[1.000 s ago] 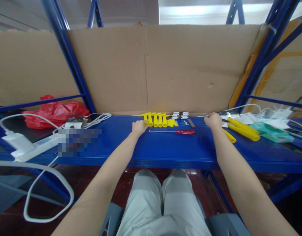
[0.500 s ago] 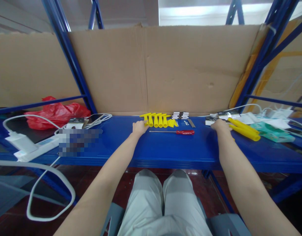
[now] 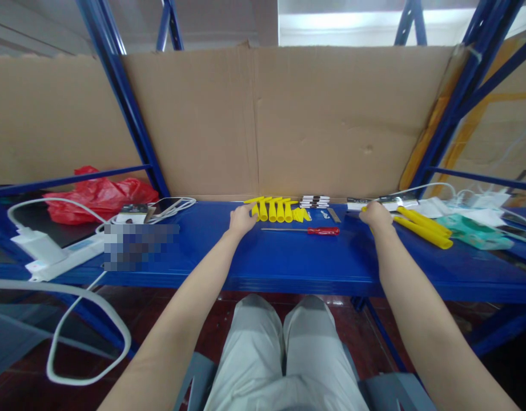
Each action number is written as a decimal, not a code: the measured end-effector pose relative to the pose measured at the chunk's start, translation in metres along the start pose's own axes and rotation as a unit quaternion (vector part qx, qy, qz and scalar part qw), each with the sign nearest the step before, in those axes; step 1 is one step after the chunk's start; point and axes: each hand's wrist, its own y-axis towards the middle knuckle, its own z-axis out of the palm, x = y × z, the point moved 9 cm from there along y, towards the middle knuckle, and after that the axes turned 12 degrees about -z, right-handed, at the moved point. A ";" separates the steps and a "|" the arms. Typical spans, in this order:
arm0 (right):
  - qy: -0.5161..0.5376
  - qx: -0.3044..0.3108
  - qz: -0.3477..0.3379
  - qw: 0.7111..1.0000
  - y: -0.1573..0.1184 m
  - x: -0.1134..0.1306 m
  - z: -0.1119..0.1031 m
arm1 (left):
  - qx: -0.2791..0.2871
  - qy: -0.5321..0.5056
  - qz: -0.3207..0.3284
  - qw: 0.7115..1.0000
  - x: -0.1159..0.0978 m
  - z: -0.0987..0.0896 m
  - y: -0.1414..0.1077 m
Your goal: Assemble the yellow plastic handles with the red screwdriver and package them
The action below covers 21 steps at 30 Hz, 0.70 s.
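Observation:
At the left end of a row of yellow plastic handles (image 3: 272, 211) is my left hand (image 3: 242, 220), its fingers closed around the outermost handle and partly covering it. Each handle has a tube-shaped grip with a flared far end. My right hand (image 3: 378, 217), farther right, is closed on a yellow plastic piece (image 3: 364, 209); its ends show beside the fingers, but most is hidden. In front of the row lies a screwdriver (image 3: 322, 231) with a red handle. Small yellow pieces (image 3: 301, 214), a blue card (image 3: 318, 214) and a flat grey strip (image 3: 333, 215) lie right of the row.
Stacked small white-and-black boxes (image 3: 314, 201) stand behind the card. Longer yellow tubes (image 3: 423, 228) and a green plastic bag (image 3: 477, 231) are at right. A power strip (image 3: 69, 261), white cables and a red bag (image 3: 100, 197) occupy the left. Cardboard (image 3: 288, 125) backs the blue shelf (image 3: 288, 260).
My right hand has moved slightly left, and a yellow piece now shows in it. My left hand stays at the row's left end with little movement.

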 end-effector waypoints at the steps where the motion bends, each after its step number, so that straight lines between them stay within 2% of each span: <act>1: -0.005 -0.014 -0.021 1.000 -0.004 0.012 -0.007 | -0.006 -0.005 0.013 1.000 -0.004 -0.002 -0.002; 7: 0.040 -0.067 -0.163 0.984 -0.026 0.079 -0.024 | -0.029 -0.052 0.140 0.988 -0.044 -0.020 -0.013; 9: 0.054 -0.080 -0.213 0.972 -0.033 0.098 -0.022 | -0.031 -0.071 0.127 0.989 -0.051 -0.025 -0.006; 13: 0.077 -0.086 -0.311 0.943 -0.046 0.130 -0.012 | -0.026 -0.120 0.043 0.992 -0.054 -0.023 0.008; 17: 0.087 -0.087 -0.393 0.911 -0.058 0.150 -0.003 | -0.055 -0.175 0.081 0.980 -0.065 -0.016 -0.001; 21: 0.092 -0.074 -0.442 0.889 -0.066 0.162 0.003 | -0.050 -0.223 0.092 0.969 -0.064 -0.007 -0.013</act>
